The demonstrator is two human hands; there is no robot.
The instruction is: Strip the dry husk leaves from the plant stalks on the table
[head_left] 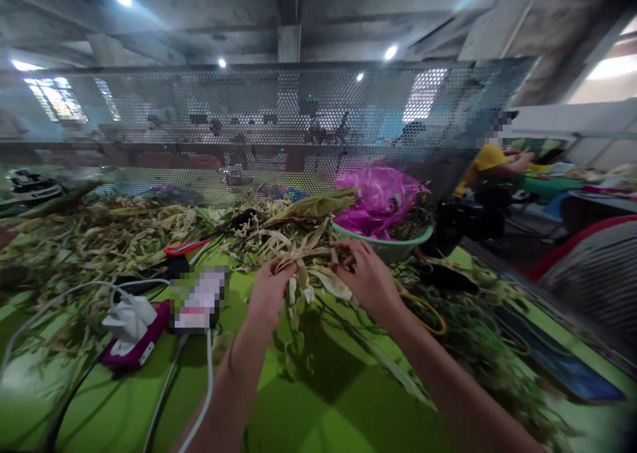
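Note:
Both hands hold a bundle of pale, dry, husk-like plant strips (303,251) just above the green table. My left hand (271,287) is closed, pinching the left end of the bundle between thumb and fingers. At the right end, the curled fingers and thumb of my right hand (365,274) close round the stalk side. Loose strips fan out between the hands, and a few pale pieces dangle below. Behind the bundle lies a long dry greenish-yellow leaf (313,206). What exactly lies under the right fingertips is partly hidden.
A green basin (403,246) with a purple plastic bag (381,197) stands behind my right hand. Left are dry plant scraps (119,227), an orange-red cutter (186,247), a blurred-out phone (202,300), cables and a tissue pack (132,333). A perforated metal screen (249,128) stands behind. A person in yellow sits right.

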